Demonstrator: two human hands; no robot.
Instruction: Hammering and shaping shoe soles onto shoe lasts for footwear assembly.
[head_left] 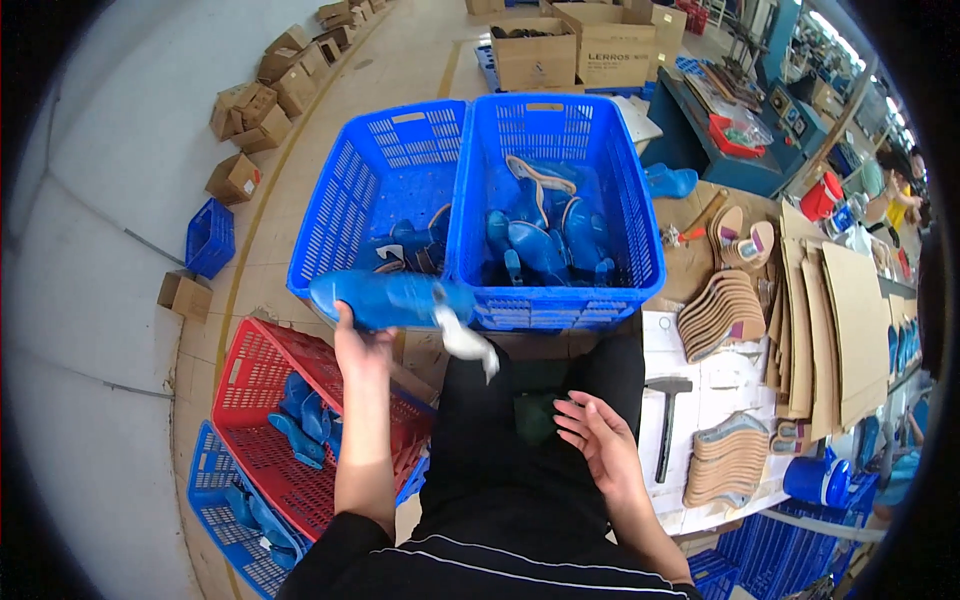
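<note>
My left hand (362, 348) gripped a blue shoe mould (370, 298), its fingers closed against the lower side near the rounded left end. The mould lay sideways in the air, just over the near rim of the left blue basket (330, 215), and its right end was blurred. A white, limp piece (466, 342) hung from that end, smeared too; I could not tell what it was made of.

My right hand (600, 440) was free, its fingers loosely parted and a little bent, over the lap of my black trousers (470, 440).

Beyond the mould stood the two blue baskets side by side, touching. The left one had a few blue shoe pieces (405, 243) at its near end; the right blue basket (557, 300) held a larger pile of blue shoe pieces (545, 240), some with pale edges.

To my left, a red basket (250, 395) stood tilted with more blue pieces (305, 420) inside, and a lower blue basket (207, 465) sat beside it.

On the table (655, 355) at my right lay a hammer (665, 430), between two stacks of curved soles (722, 312), with upright cardboard sheets (860, 330) next to them.
</note>
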